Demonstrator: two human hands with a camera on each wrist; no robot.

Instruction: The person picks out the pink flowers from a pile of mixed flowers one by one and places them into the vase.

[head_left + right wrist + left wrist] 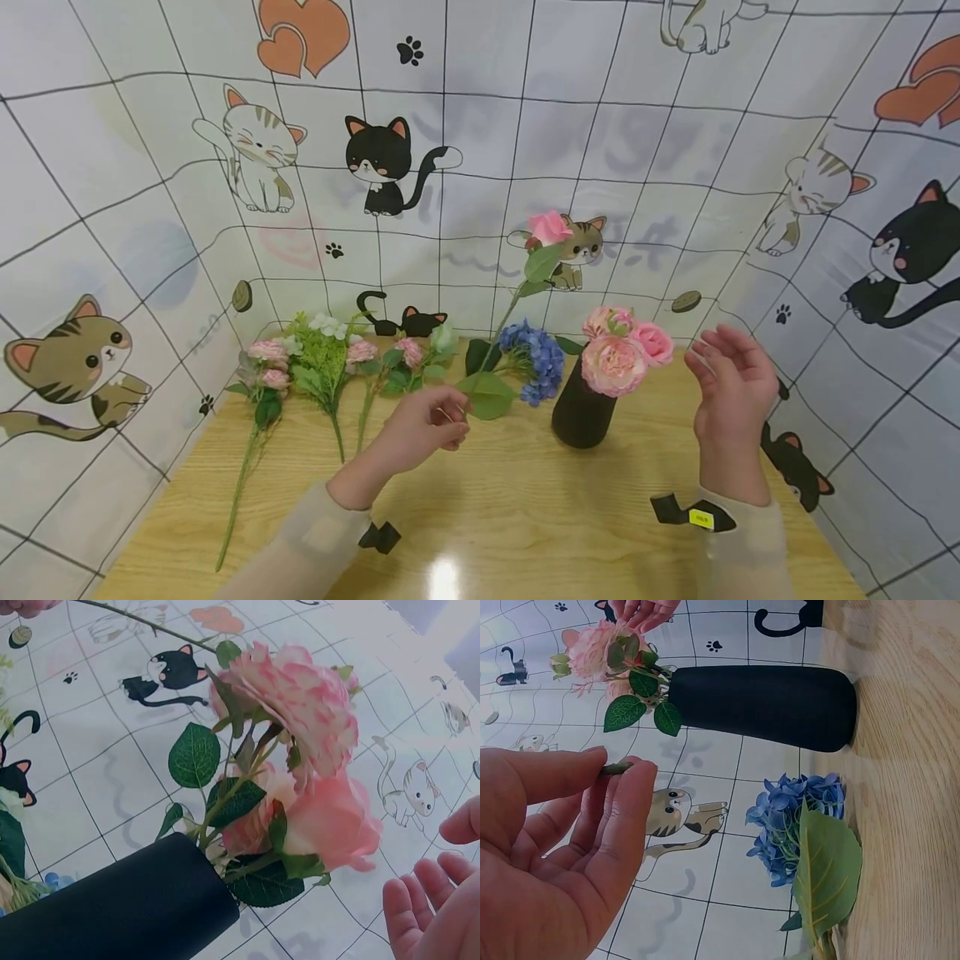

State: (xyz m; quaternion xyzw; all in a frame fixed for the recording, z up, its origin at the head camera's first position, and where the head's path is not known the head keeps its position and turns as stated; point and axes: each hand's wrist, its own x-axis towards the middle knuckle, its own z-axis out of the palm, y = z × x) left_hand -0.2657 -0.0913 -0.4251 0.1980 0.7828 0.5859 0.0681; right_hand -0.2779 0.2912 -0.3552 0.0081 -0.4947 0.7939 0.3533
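Observation:
My left hand (418, 429) pinches the green stem of a single pink rose (550, 227) between thumb and fingertips. Its bloom tilts up and to the right, in front of the back wall. In the left wrist view the pinched stem (616, 769) shows as a short green piece. A dark vase (582, 408) stands upright on the table, holding pink roses and a ruffled pale pink bloom (613, 365). Just right of these blooms, my right hand (733, 383) is raised with loosely bent fingers and nothing in its grasp.
A blue hydrangea (543, 358) lies left of the vase. Farther left on the wooden table (510, 508) lie several stems, among them a pink flower stem (247, 475) and a green spray with white blossoms (318, 367). Cat-patterned cloth (480, 125) encloses the back and sides.

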